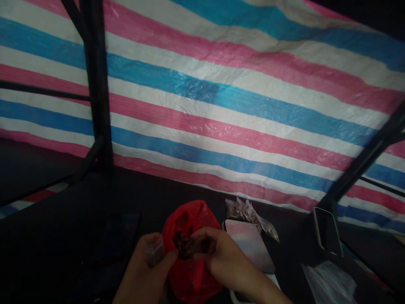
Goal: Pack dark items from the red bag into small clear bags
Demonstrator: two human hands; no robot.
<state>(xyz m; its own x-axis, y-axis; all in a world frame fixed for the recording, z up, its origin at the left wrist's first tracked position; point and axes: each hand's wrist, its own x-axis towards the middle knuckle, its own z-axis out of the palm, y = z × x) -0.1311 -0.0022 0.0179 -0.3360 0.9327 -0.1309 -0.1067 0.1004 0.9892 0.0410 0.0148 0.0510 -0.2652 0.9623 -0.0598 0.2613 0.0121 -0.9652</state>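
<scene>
A red plastic bag (190, 274) stands open on the dark table near the bottom centre. My left hand (147, 270) pinches a small clear plastic pouch (154, 249) beside the bag's left edge. My right hand (218, 253) holds a clump of dark brown stuff (186, 246) over the bag's mouth, close to the pouch. Both hands nearly touch at the fingertips.
Several small filled clear packets (249, 213) lie behind a glossy flat device (249, 245). A phone (327, 230) leans at the right, with clear plastic sheets (329, 283) below it. Black frame poles (96, 84) and a pink, white and blue striped tarp (221, 84) stand behind.
</scene>
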